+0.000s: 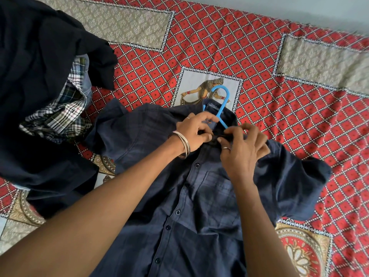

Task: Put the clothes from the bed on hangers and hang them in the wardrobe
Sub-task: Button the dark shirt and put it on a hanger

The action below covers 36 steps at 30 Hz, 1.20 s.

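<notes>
A navy shirt (199,206) lies face up on the bed (269,66), collar pointing away from the person, placket running back toward the camera. A blue hanger (220,108) is already inside it: only the hook and neck show, poking out through the collar opening, so the arms are presumably seated in the shoulders under the cloth, though that part is hidden.

Both hands meet at the top of the placket just below the hook. The left hand (194,132), with bangles at the wrist, pinches the left edge of the collar band between thumb and fingertips. The right hand (242,146) pinches the opposite edge, its fingers curled over the fabric. The two edges are drawn together, which looks like fastening the top button; the button itself sits under the fingers and cannot be made out. Closing the neck around the hanger makes sense, since it would stop the shirt from sliding off once lifted.

The shirt is laid flat so that both hands are free for the collar and the bed carries the weight. The lower buttons down the front appear done up.

To the left, a pile of dark cloth (40,76) with a plaid garment (63,108) tucked in it waits its turn. The wardrobe is not in view.
</notes>
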Tool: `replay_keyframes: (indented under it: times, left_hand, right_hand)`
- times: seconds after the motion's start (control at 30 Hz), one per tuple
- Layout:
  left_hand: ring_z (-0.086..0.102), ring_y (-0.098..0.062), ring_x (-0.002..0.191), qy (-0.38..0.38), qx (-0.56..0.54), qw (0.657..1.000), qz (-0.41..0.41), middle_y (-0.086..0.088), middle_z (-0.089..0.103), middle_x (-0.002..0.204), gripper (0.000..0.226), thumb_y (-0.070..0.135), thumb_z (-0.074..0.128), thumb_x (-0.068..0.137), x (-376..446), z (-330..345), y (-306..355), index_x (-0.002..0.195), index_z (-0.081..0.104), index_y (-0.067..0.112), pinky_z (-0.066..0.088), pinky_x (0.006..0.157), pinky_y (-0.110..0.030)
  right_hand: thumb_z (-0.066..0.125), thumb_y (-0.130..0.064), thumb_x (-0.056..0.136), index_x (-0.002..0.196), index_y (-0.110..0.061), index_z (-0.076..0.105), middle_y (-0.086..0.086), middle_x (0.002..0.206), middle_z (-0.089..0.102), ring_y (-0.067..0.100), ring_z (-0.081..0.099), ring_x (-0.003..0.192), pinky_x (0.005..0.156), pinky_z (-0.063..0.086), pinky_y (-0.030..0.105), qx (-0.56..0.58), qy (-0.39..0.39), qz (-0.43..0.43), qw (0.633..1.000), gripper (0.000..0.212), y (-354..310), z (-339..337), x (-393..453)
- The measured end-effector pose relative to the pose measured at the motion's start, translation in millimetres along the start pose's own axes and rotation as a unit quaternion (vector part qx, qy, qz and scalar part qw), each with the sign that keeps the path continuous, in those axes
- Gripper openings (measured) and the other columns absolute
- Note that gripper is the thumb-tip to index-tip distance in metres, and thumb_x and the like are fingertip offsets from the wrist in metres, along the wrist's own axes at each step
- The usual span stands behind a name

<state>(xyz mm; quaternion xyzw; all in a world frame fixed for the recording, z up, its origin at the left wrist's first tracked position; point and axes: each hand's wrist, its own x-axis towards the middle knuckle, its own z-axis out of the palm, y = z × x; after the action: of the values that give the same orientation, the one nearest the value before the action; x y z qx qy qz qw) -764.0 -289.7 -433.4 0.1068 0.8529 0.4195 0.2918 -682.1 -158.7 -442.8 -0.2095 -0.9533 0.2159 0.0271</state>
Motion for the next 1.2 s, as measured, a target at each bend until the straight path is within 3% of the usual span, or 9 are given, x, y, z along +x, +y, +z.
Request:
replay_keyframes:
  times: [0.1,0.23,0.33,0.43,0.57,0.67,0.77,0.93,1.2]
  left_hand:
    - [0.050,-0.012,0.102,0.059,-0.008,0.998,-0.034,0.018,0.066,0.070,0.033,0.013,0.067,0.082,-1,5,-1,0.107,0.059,0.034,0.035,0.099,-0.048]
    - [0.045,-0.011,0.098,0.091,-0.007,0.995,-0.050,0.014,0.067,0.069,0.030,0.011,0.064,0.081,-2,11,1,0.104,0.062,0.029,0.036,0.096,-0.046]
    - [0.042,-0.009,0.095,0.083,-0.008,0.996,-0.036,0.018,0.064,0.065,0.026,0.010,0.065,0.079,-3,14,2,0.100,0.063,0.025,0.037,0.095,-0.046]
    - [0.044,-0.010,0.096,0.072,-0.008,0.997,-0.019,0.023,0.062,0.065,0.021,0.011,0.066,0.079,-3,13,-1,0.095,0.063,0.024,0.038,0.094,-0.048]
    - [0.047,-0.006,0.107,0.007,0.078,0.997,-0.020,0.017,0.070,0.079,0.016,0.025,0.069,0.081,1,0,7,0.096,0.067,0.029,0.030,0.091,-0.037]
    - [0.054,-0.006,0.106,-0.030,0.129,0.991,-0.034,0.015,0.071,0.081,0.016,0.039,0.072,0.079,5,-8,13,0.092,0.073,0.031,0.035,0.095,-0.040]
    - [0.056,-0.012,0.105,0.006,0.123,0.990,-0.061,0.011,0.070,0.091,0.011,0.043,0.074,0.076,5,-6,12,0.083,0.075,0.034,0.036,0.092,-0.039]
    - [0.051,-0.025,0.102,0.043,0.131,0.985,-0.105,-0.004,0.051,0.116,0.013,0.033,0.064,0.088,-2,7,11,0.098,0.072,0.032,0.026,0.086,-0.032]
    - [0.048,-0.014,0.107,0.045,0.151,0.986,-0.063,0.010,0.057,0.089,0.014,0.017,0.061,0.089,-2,13,9,0.097,0.070,0.024,0.022,0.087,-0.029]
  right_hand:
    - [0.075,-0.023,0.080,0.089,-0.018,0.066,0.008,0.111,0.053,0.020,0.030,0.103,0.079,0.014,0.030,0.049,0.097,0.023,0.994,0.013,-8,-3,-9]
    - [0.073,-0.019,0.082,0.086,-0.010,0.072,0.004,0.082,0.064,0.024,0.051,0.083,0.067,0.035,0.031,0.116,0.030,-0.038,0.992,0.011,-12,13,-24]
    - [0.070,-0.028,0.087,0.088,-0.010,0.074,0.002,0.074,0.068,0.015,0.059,0.066,0.060,0.044,0.022,0.234,-0.005,0.121,0.965,0.019,-19,12,-27]
    - [0.074,-0.029,0.084,0.082,-0.012,0.074,-0.004,0.063,0.065,0.002,0.050,0.049,0.052,0.041,0.014,0.291,-0.003,0.238,0.927,0.018,-26,12,-24]
    - [0.078,-0.023,0.081,0.075,-0.014,0.072,-0.006,0.060,0.065,0.002,0.052,0.051,0.059,0.048,0.022,0.327,-0.008,0.309,0.893,0.012,-29,9,-19]
    - [0.076,-0.017,0.082,0.078,-0.015,0.072,-0.008,0.063,0.065,0.001,0.056,0.055,0.055,0.044,0.009,0.332,-0.024,0.284,0.899,0.005,-30,5,-16]
    - [0.075,-0.017,0.083,0.081,-0.014,0.073,-0.008,0.067,0.067,0.001,0.059,0.059,0.053,0.042,0.004,0.330,-0.039,0.274,0.902,0.004,-33,6,-13]
    - [0.075,-0.017,0.083,0.087,-0.011,0.075,-0.006,0.071,0.068,0.002,0.060,0.064,0.055,0.043,0.004,0.321,-0.043,0.273,0.906,0.007,-31,12,-14]
    - [0.075,-0.027,0.083,0.086,-0.010,0.075,-0.005,0.067,0.068,0.002,0.052,0.053,0.053,0.043,0.009,0.313,-0.026,0.265,0.912,0.017,-32,15,-26]
